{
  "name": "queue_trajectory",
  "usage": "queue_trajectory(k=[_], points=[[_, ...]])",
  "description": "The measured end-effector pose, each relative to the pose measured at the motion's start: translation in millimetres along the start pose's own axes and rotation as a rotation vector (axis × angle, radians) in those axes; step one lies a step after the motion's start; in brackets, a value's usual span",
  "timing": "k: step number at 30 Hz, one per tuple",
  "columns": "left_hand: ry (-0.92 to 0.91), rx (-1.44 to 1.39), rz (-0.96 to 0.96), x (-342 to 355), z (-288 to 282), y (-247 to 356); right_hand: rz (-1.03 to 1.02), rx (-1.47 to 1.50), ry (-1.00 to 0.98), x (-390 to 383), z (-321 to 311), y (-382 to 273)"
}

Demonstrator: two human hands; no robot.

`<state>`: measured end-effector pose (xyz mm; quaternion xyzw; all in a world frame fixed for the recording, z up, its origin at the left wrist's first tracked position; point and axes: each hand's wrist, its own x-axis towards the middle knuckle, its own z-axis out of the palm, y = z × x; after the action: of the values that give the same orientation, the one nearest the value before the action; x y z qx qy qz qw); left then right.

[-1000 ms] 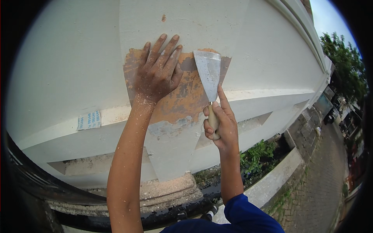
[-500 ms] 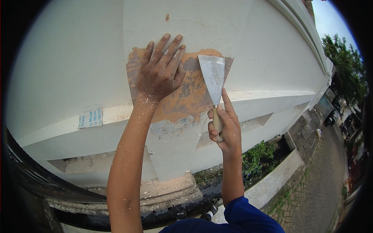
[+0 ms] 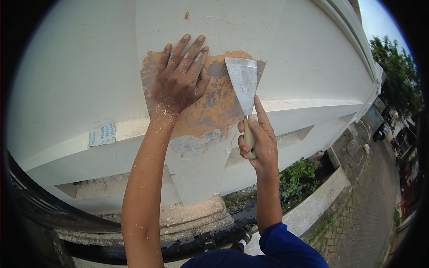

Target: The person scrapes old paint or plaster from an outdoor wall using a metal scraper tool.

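My left hand (image 3: 179, 80) lies on the wall with its fingers spread, over the left part of a scraped patch (image 3: 216, 105) of orange and grey-brown. Pale flakes dot its wrist and forearm. In my right hand (image 3: 260, 143) is a putty knife, gripped by its pale handle (image 3: 250, 136), with the index finger stretched up along it. The wide metal blade (image 3: 244, 80) points upward, its edge near the top right border of the patch, where white paint (image 3: 250, 31) begins. Whether the edge touches the wall cannot be made out.
A torn piece of sandpaper (image 3: 102, 135), its printed back showing, rests on the wall's ledge at left. Below run a rough stone base (image 3: 196, 212) and a black pipe-like edge (image 3: 187, 250). Green plants (image 3: 297, 176) grow in a bed at right, beside a paved path (image 3: 364, 201).
The view has shifted slightly, moving the wall and both hands a little up and left in the picture. The blade tilts slightly more to the left. Both hands keep their pose.
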<state>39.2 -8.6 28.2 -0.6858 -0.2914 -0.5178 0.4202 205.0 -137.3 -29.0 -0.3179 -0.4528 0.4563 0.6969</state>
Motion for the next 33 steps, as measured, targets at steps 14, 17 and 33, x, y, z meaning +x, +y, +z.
queue_trajectory(k=[14,17,33], points=[[0.011,-0.005,0.003,-1,0,-2,0.007,0.038,-0.001,1,7,0],[-0.009,-0.023,-0.002,-5,1,0,0.033,0.048,-0.025,1,4,3],[0.000,0.000,-0.001,-2,2,0,0.030,0.018,-0.017,2,1,1]])
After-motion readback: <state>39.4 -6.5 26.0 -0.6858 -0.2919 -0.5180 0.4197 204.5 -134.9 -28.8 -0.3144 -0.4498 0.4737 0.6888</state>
